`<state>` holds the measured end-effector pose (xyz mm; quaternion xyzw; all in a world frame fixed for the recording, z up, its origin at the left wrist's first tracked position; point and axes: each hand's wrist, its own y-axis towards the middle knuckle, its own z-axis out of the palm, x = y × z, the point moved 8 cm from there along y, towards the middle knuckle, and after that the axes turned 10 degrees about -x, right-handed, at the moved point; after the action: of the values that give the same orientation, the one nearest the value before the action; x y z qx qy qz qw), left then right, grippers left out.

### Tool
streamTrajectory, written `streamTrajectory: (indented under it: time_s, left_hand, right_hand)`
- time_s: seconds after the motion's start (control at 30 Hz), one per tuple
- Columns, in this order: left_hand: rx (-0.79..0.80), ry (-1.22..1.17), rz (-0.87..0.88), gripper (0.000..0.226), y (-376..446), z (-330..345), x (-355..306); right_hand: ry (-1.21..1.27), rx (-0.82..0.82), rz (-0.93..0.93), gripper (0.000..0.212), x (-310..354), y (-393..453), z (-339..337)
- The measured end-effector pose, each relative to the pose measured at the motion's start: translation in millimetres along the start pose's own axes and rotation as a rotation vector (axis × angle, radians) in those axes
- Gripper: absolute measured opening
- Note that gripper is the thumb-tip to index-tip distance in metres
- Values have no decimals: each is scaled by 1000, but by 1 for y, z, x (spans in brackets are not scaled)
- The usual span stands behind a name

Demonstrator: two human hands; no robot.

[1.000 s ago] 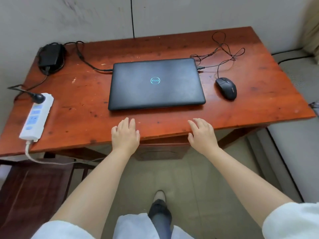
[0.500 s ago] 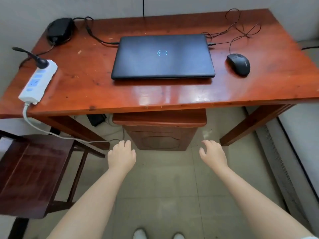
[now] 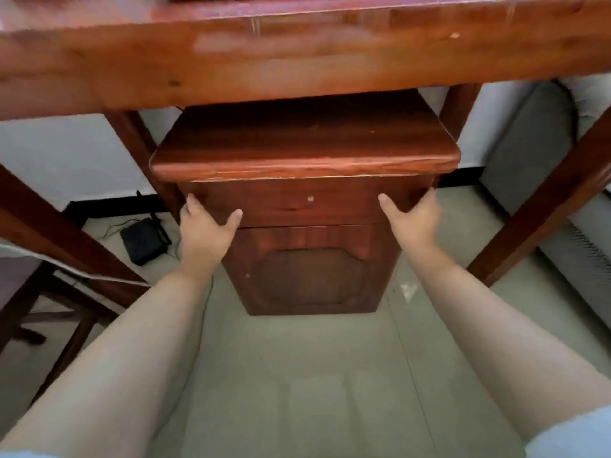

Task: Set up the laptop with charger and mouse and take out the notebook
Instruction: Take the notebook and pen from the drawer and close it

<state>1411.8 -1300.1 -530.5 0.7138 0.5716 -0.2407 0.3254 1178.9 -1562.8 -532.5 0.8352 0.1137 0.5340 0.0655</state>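
Note:
A small wooden cabinet (image 3: pixel 307 272) stands under the table (image 3: pixel 297 61), with a drawer front (image 3: pixel 291 200) below its top slab. My left hand (image 3: pixel 206 226) is on the cabinet's left front corner, thumb on the drawer front and fingers round the side. On the right front corner my right hand (image 3: pixel 413 219) sits the same way. Both hands hold the cabinet at drawer height. The drawer looks closed. The laptop, charger and mouse are out of view above the table edge, and I see no notebook.
A black box with cables (image 3: pixel 143 241) lies on the floor left of the cabinet. Table legs (image 3: pixel 542 206) slant down on both sides. A dark wooden chair (image 3: pixel 43 292) is at the left and grey upholstery (image 3: pixel 529 143) at the right.
The view has dropped from the tabletop to under the table. Both hands moved forward from mid-air onto the cabinet's front corners.

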Motion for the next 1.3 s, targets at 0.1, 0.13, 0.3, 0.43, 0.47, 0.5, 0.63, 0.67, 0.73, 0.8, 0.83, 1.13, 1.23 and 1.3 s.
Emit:
streamTrajectory:
  time_s: [0.1,0.13,0.3,0.43,0.47,0.5,0.63,0.67,0.73,0.8,0.83,1.13,1.23,1.3]
  left_hand:
    - [-83,-287,-32,83,13,7,8]
    - [-111,-334,-44,84,16,7,8]
    - [-144,-312,-205,87,20,6,15]
    - [-128,-375,-214,79,30,7,23]
    - [-127,-388,-220,76,28,7,26]
    - [-133,-399,-223,73,25,5,29]
    - [-187,-407,-189,75,-3,-15,42]
    - [-195,-412,-174,76,-12,-21,45]
    - [-193,-414,-116,80,-30,-31,50]
    - [-179,-405,-65,84,-46,-39,55]
    - [-168,-371,-47,85,-51,-40,57]
    - [-142,168,565,66,-75,-63,13]
    - [62,281,922,28,-89,-45,-12]
    - [146,279,927,24,-88,-43,-15]
  right_hand:
    - [58,-80,-7,75,-7,2,3]
    - [40,-75,-17,76,-7,0,4]
    - [-35,31,15,79,-5,-1,5]
    - [45,31,71,64,-2,-3,-6]
    - [80,11,87,61,-3,-6,-9]
    - [118,-12,106,58,-4,-10,-13]
    - [264,-120,190,54,-17,-36,-32]
    - [292,-142,194,53,-18,-43,-37]
    - [327,-165,220,54,-25,-59,-47]
    - [334,-134,224,60,-34,-73,-52]
    - [342,-106,217,66,-39,-77,-53]
    - [-337,-61,-490,62,13,-109,-65]
    - [-570,42,-827,34,29,-114,-35]
    - [-580,120,-944,31,39,-117,-29]
